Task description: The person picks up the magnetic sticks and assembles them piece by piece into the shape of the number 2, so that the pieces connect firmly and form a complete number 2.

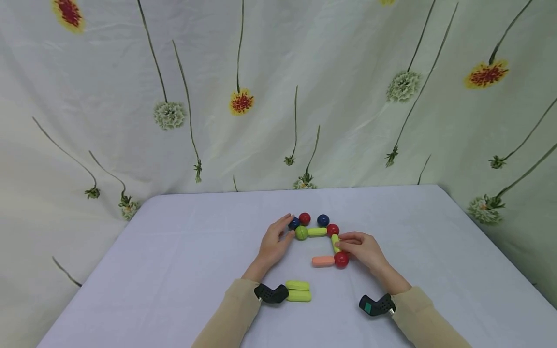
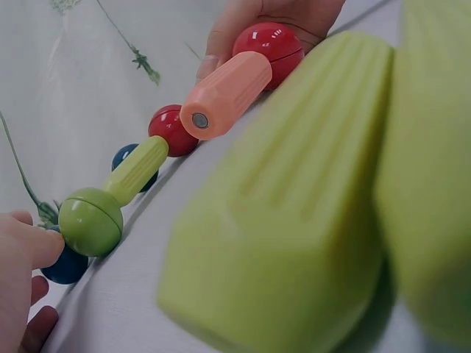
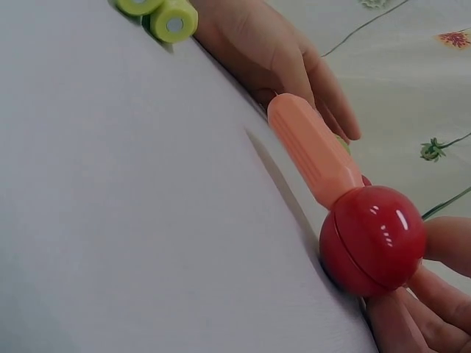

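Note:
A chain of magnetic balls and sticks lies on the table. It runs from a green ball (image 1: 301,233) through a yellow-green stick (image 1: 317,232) to a red ball (image 1: 332,229). A second yellow-green stick (image 1: 335,239) leads toward me to a nearer red ball (image 1: 341,260), with a salmon stick (image 1: 323,261) pointing left from it. My right hand (image 1: 365,249) pinches that second stick beside the nearer red ball. With relaxed fingers, my left hand (image 1: 274,241) rests around the green ball and a dark blue ball (image 2: 66,263), its thumb right at the green one.
Behind the chain sit a loose red ball (image 1: 304,219) and another dark blue ball (image 1: 323,220). Two yellow-green sticks (image 1: 298,295) lie side by side near my left wrist. A floral cloth (image 1: 348,121) hangs past the far edge of the white-covered table (image 1: 174,270).

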`<state>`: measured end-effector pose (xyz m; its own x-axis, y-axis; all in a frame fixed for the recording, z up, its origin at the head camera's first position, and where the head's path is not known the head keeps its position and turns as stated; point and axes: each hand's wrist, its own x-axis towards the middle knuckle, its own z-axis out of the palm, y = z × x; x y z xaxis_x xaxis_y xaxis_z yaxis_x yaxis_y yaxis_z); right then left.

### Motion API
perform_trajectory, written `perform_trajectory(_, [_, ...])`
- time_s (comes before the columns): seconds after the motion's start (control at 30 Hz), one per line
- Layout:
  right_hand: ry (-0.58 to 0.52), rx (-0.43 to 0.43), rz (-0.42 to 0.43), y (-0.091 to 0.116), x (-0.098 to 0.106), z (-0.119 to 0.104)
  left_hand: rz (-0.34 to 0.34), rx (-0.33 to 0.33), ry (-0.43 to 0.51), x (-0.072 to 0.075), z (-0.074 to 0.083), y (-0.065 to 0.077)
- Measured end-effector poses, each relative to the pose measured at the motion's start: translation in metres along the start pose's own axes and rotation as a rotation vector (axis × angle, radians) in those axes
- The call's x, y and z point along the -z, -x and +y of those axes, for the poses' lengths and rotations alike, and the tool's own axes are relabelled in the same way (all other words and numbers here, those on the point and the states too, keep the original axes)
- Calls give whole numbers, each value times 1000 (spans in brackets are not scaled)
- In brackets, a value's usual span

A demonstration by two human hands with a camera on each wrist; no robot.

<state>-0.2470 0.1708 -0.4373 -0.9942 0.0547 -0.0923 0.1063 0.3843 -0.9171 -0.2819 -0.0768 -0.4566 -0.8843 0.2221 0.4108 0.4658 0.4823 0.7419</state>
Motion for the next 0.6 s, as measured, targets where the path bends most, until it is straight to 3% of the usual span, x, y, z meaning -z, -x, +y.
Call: perform_trajectory(0.6, [-4,4,-2,-2,-1,4,15,63,-72,-3,0,0])
